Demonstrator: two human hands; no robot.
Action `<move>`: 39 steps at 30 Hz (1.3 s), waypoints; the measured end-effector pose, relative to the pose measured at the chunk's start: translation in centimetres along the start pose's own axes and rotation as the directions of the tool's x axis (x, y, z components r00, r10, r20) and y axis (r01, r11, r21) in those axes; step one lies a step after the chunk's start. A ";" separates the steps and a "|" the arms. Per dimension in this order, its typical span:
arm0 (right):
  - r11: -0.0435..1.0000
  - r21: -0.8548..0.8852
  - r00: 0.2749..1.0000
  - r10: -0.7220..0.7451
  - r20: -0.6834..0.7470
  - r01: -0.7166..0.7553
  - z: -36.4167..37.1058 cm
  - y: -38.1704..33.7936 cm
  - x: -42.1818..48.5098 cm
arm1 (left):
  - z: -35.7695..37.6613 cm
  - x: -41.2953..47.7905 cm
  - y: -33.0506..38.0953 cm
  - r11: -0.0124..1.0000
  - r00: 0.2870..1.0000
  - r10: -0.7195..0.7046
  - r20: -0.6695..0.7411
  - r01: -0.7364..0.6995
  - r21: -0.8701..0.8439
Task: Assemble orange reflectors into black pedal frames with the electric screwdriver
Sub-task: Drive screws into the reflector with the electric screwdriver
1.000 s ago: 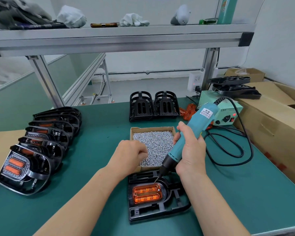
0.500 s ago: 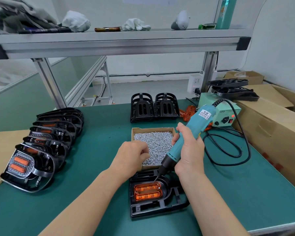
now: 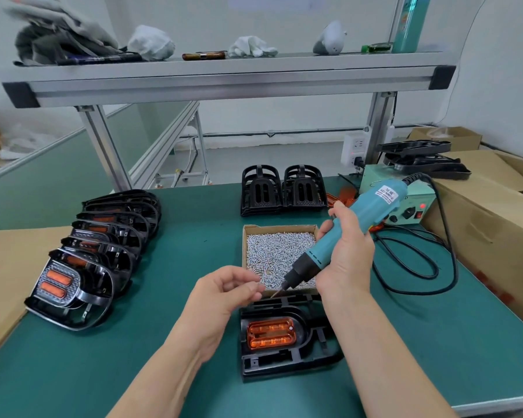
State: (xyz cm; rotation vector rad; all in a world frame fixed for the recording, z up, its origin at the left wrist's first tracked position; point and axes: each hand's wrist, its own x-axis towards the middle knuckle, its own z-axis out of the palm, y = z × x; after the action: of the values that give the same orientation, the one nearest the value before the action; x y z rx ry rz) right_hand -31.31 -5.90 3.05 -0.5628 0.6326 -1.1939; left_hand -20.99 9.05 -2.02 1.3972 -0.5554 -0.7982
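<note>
Grips electric screwdriver (image 3: 317, 254) in right hand (image 3: 347, 257), axis slanting down-left. Pinches a likely screw (image 3: 259, 286) in left hand (image 3: 224, 294), just beside the bit (image 3: 277, 293). Needs both lowered toward orange reflector (image 3: 271, 331) seated in black pedal frame (image 3: 284, 362) on worktop (image 3: 435, 342), directly below.

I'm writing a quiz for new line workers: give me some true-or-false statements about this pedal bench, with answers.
1. An orange reflector sits in the pedal frame nearest the person. True.
2. The right hand grips the electric screwdriver. True.
3. The screwdriver's bit is pressed into the reflector. False: it is held in the air, off the reflector.
4. The left hand rests flat on the pedal frame. False: it is raised and pinches a small screw by the bit.
5. The box of screws sits just beyond the pedal frame. True.
6. The finished pedals are lined up on the person's right. False: they are on the left.
</note>
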 end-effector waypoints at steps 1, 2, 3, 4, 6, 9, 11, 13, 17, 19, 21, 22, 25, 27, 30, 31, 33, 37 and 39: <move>1.000 0.010 1.000 -0.006 -0.003 0.006 0.2 0.0 0.0 | 0.1 -0.3 -0.1 0.999 1.000 -0.010 0.005 0.010 -0.039; 1.000 0.020 1.000 -0.011 -0.006 0.011 0.4 -0.1 -0.1 | 0.2 -0.6 -0.1 0.997 1.000 -0.018 0.015 0.019 -0.078; 1.000 0.026 1.000 -0.016 -0.010 0.016 0.6 -0.1 -0.1 | 0.3 -0.9 -0.1 0.993 0.999 -0.025 0.026 0.027 -0.113; 0.999 0.029 1.000 -0.020 -0.014 0.021 0.8 -0.2 -0.2 | 0.4 -1.1 -0.1 0.989 0.999 -0.031 0.038 0.036 -0.143; 0.999 0.031 0.999 -0.029 -0.017 0.029 1.1 -0.2 -0.4 | 0.6 -1.4 0.0 0.978 0.997 -0.044 0.067 0.057 -0.200; 0.999 0.024 0.999 -0.042 -0.019 0.042 1.2 -0.2 -0.6 | 0.8 -1.7 0.1 0.957 0.994 -0.071 0.086 0.092 -0.274; 0.999 0.013 0.999 -0.047 -0.021 0.047 1.2 -0.2 -0.7 | 0.8 -1.8 0.0 0.944 0.993 -0.090 0.076 0.109 -0.310; 0.999 0.006 0.999 -0.045 -0.021 0.045 1.2 -0.1 -0.8 | 0.8 -1.9 -0.1 0.935 0.993 -0.103 0.062 0.118 -0.335; 0.999 -0.017 0.999 -0.034 -0.014 0.034 1.1 0.1 -0.9 | 0.9 -2.0 -0.2 0.922 0.992 -0.117 0.050 0.127 -0.365; 0.999 -0.018 0.999 -0.035 -0.015 0.034 1.1 0.3 -0.9 | 0.9 -2.1 -0.2 0.919 0.991 -0.121 0.050 0.131 -0.372; 0.999 -0.005 0.999 -0.045 -0.020 0.045 1.1 0.3 -0.8 | 1.0 -2.1 -0.3 0.918 0.991 -0.125 0.046 0.133 -0.374; 0.999 0.002 0.998 -0.053 -0.022 0.053 1.1 0.4 -0.8 | 1.0 -2.1 -0.3 0.919 0.991 -0.125 0.044 0.133 -0.371; 0.998 0.012 0.998 -0.057 -0.026 0.058 1.2 0.4 -0.8 | 1.3 -2.0 -0.2 0.924 0.992 -0.124 0.036 0.128 -0.361; 0.998 0.026 0.998 -0.053 -0.029 0.053 1.3 0.3 -0.7 | 1.4 -2.0 -0.2 0.922 0.992 -0.120 0.029 0.122 -0.367; 0.998 0.013 0.998 -0.059 -0.031 0.060 1.3 0.3 -0.8 | 1.7 -2.0 -0.2 0.927 0.996 -0.087 0.001 0.081 -0.365; 0.998 0.011 0.997 -0.063 -0.034 0.063 1.3 0.3 -0.8 | 1.9 -2.1 -0.3 0.931 0.998 -0.065 -0.025 0.052 -0.361; 0.997 0.022 0.997 -0.068 -0.045 0.069 1.3 0.4 -0.9 | 2.4 -2.3 -0.4 0.942 0.995 -0.001 -0.097 -0.032 -0.335; 0.998 0.018 0.996 -0.055 -0.073 0.057 1.6 0.5 -0.7 | 3.2 -2.5 -1.1 0.968 0.940 0.244 -0.237 -0.252 -0.005; 1.000 0.008 0.995 -0.021 -0.093 0.022 1.5 0.7 -0.6 | 3.1 -2.6 -1.6 0.906 0.878 0.408 -0.248 -0.356 0.231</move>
State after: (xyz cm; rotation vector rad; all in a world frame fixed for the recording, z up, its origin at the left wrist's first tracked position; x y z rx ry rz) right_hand -29.92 -5.01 3.72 -0.5096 0.7014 -1.2484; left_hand -25.26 9.11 -2.93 1.4733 -0.6577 -0.2174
